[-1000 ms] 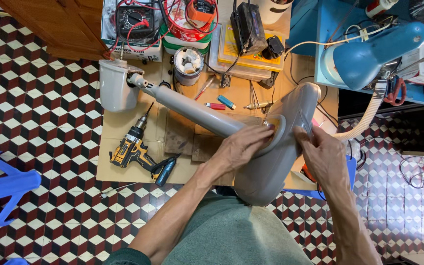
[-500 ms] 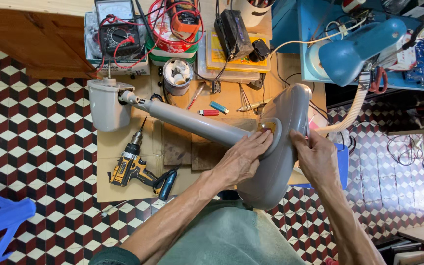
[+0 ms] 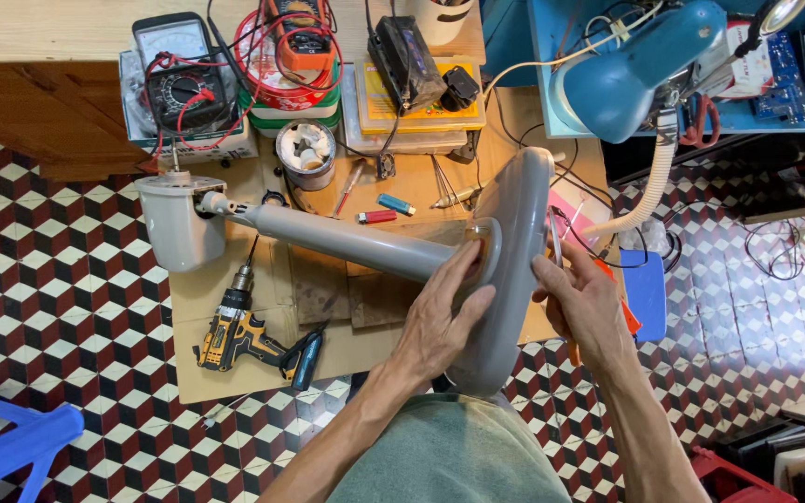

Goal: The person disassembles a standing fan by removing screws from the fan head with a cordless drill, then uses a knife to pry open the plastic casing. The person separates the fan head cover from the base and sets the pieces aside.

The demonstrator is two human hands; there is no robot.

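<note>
Both hands (image 3: 514, 312) over cardboard (image 3: 263, 363), checkered floor (image 3: 67, 307).

Grey fan stand (image 3: 365, 244), yellow-black drill (image 3: 244, 337), red-white-black checkered floor (image 3: 48, 279)

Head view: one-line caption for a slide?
Both hands, left hand and right hand, grip a grey fan stand above a cordless drill.

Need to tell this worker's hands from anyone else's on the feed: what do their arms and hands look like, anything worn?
Both forearms are bare up to the frame's lower edge: no sleeves in view. The left hand and right hand wear no gloves; no ring, watch or wristband shows. Fingers are lean, nails short. A grey-green shirt covers the body between the arms.
</note>
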